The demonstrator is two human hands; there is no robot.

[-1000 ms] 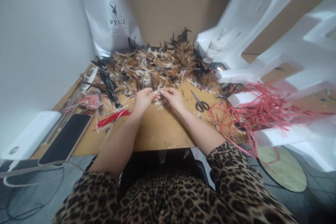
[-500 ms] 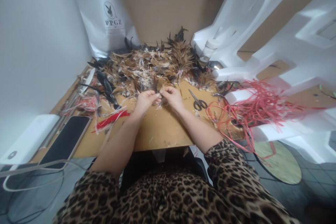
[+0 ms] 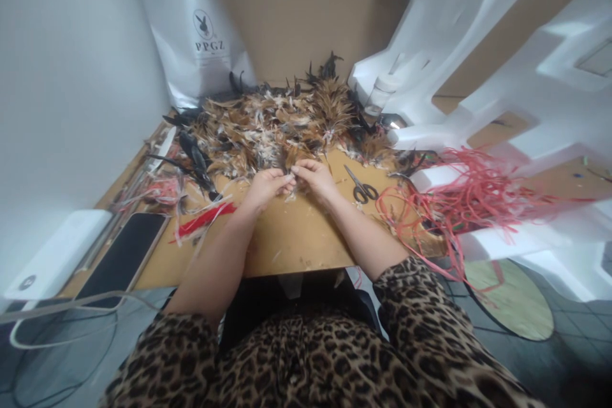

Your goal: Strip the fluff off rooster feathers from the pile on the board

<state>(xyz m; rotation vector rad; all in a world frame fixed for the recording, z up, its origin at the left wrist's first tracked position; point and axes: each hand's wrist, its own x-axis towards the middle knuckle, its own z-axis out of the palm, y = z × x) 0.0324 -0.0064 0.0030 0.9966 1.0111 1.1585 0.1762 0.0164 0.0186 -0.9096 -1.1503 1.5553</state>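
Over the front edge of a large heap of brown, white and black feathers (image 3: 268, 118), both hands meet with closed fingertips. A small tuft of brown feathers (image 3: 294, 154) rises from the pinch between them; its lower end is hidden by the fingers. My left hand (image 3: 268, 187) has its thumb and forefinger pressed together at the base of the tuft. From the other side my right hand (image 3: 314, 177) pinches at the same spot, its fingertips touching or nearly touching the left thumb. Black-handled scissors (image 3: 363, 190) lie slightly open to the right of my right hand.
Red plastic strips (image 3: 471, 197) tangle over white foam pieces (image 3: 497, 243) at the right. Red strands (image 3: 203, 222), a phone (image 3: 122, 255) and a white device (image 3: 60, 252) with a cable lie left. A white bag (image 3: 191, 32) stands behind, near a clear jar (image 3: 381, 92).
The view has shifted very slightly. Both hands stay at the same place with fingertips together, and the fingers have moved only a little around the brown feathers.
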